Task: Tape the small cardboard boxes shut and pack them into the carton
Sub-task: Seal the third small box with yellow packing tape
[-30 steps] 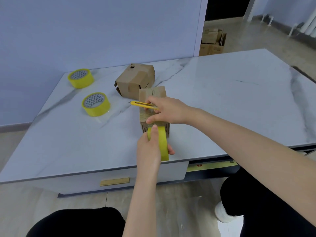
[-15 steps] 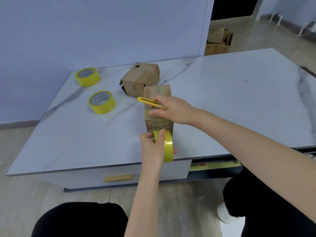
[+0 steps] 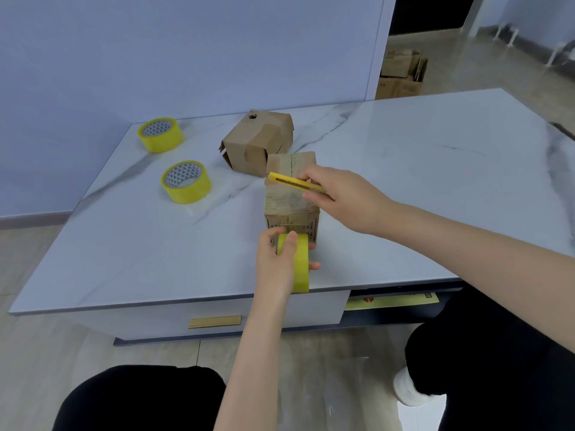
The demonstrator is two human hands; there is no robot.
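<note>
Small cardboard box [image 3: 291, 197] stands upright on the tabletop [image 3: 435, 181], top flaps closed. My left hand [image 3: 273, 265] grips a yellow tape roll [image 3: 301, 269] at its near face; my right hand [image 3: 348, 200] holds a yellow cutter [image 3: 289, 181] over its top.

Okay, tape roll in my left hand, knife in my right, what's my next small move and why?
Probably lower the knife to the tape roll and cut the tape free: the left hand holds the roll against the box, on its near face, while the right hand holds the knife over its top.
</note>
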